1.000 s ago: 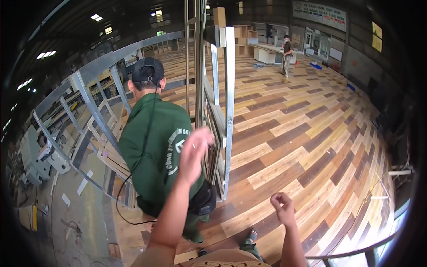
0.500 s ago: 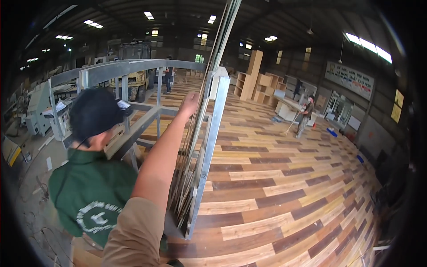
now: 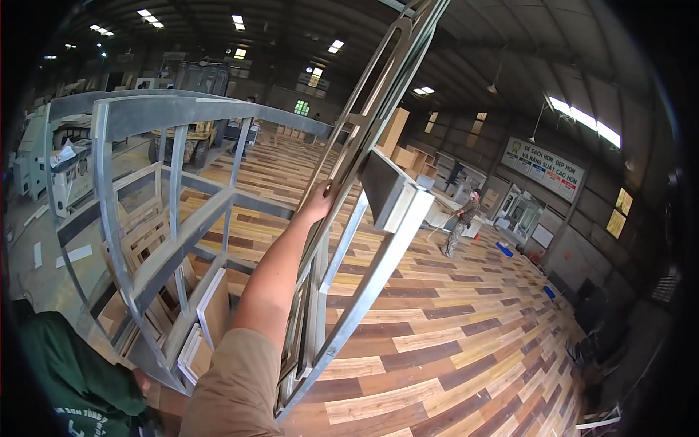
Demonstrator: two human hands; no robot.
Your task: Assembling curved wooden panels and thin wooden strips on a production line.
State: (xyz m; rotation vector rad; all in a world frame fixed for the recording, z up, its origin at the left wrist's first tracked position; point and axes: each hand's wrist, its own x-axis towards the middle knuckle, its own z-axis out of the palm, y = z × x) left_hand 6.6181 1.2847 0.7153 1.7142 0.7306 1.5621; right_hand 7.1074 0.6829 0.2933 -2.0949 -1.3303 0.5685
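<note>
My left hand (image 3: 317,204) reaches up from the lower edge on a bent arm in a tan sleeve. Its fingers are closed around the edge of a tall, thin slotted panel (image 3: 357,119). That panel stands tilted among several similar long, narrow pieces, whose upper ends run out of the top of the picture. Beside them on the right is a grey metal upright (image 3: 368,298) with a dark block near its top. To the left stands a metal frame rack (image 3: 175,111) with curved top rails. My right hand is out of view.
A co-worker in a green shirt (image 3: 80,371) is at lower left, close to the rack. Boards (image 3: 211,302) lean inside the rack's lower part. Beyond the multi-toned plank floor (image 3: 437,313), another person (image 3: 460,226) stands holding a long pole, near wooden cabinets (image 3: 415,156).
The slotted panels now show more of their faces and lean further right. My hand appears lower and gripping the panel's edge. The green-shirted co-worker has shifted to the lower left as my view moved.
</note>
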